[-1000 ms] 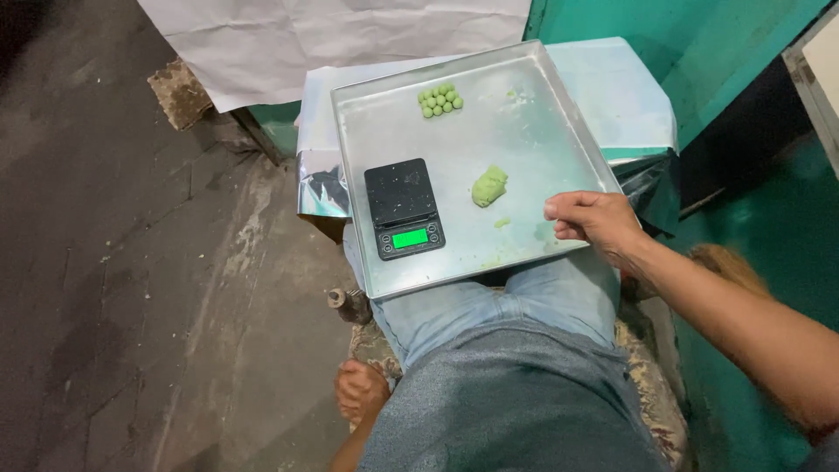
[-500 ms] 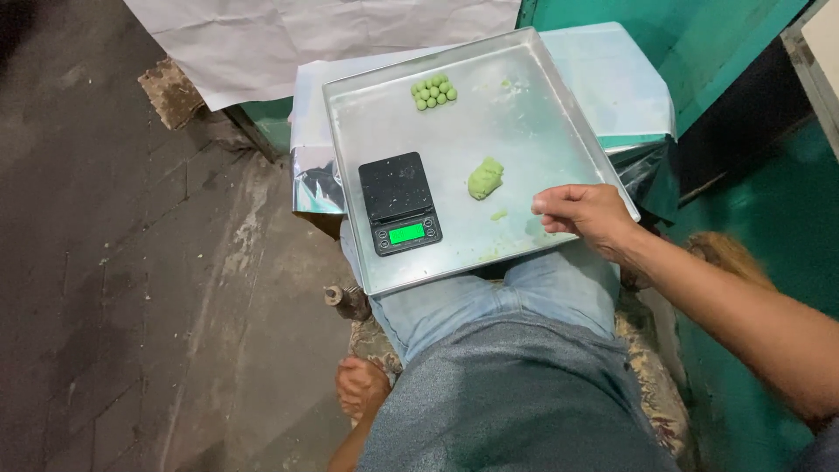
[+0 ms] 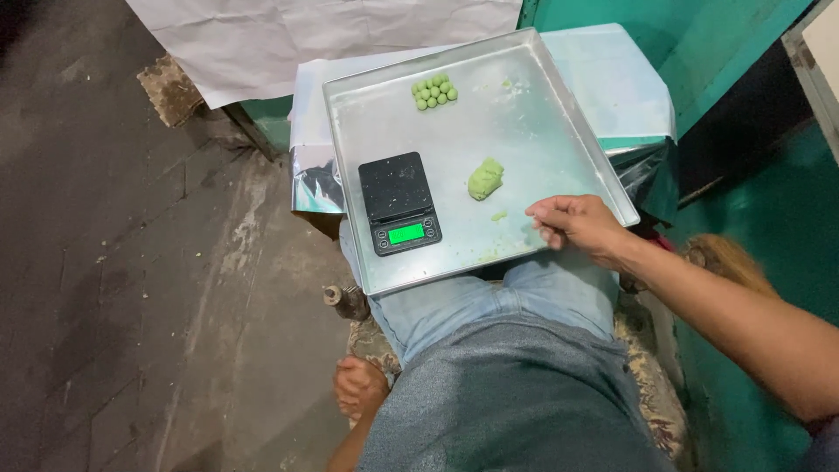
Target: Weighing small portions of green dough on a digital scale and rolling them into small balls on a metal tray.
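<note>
Right hand (image 3: 581, 229) is resting at the tray's (image 3: 559, 96) near right edge, fingers (image 3: 546, 212) curling loosely inward; whether they are pinching a bit of dough cannot be told. Left hand (image 3: 358, 386) is hanging low beside the knee, well off the tray, curled into a loose fist, apparently holding nothing. Tray is sitting across the lap in jeans, its far end lying on a foil-covered surface (image 3: 612, 79). Dough lump (image 3: 485, 178) is lying mid-tray, just right of the scale (image 3: 398, 203) and apart from it; its long axis is running roughly near-left to far-right, thicker end toward the far side. Scale's green display is glowing, its platform carrying nothing. Balls (image 3: 434, 90), small and green, are sitting clustered at the tray's far edge, touching one another. Judging by this: a batch of balls is done, the lump is waiting to be portioned, and green crumbs (image 3: 498, 216) are lying near the right hand.
</note>
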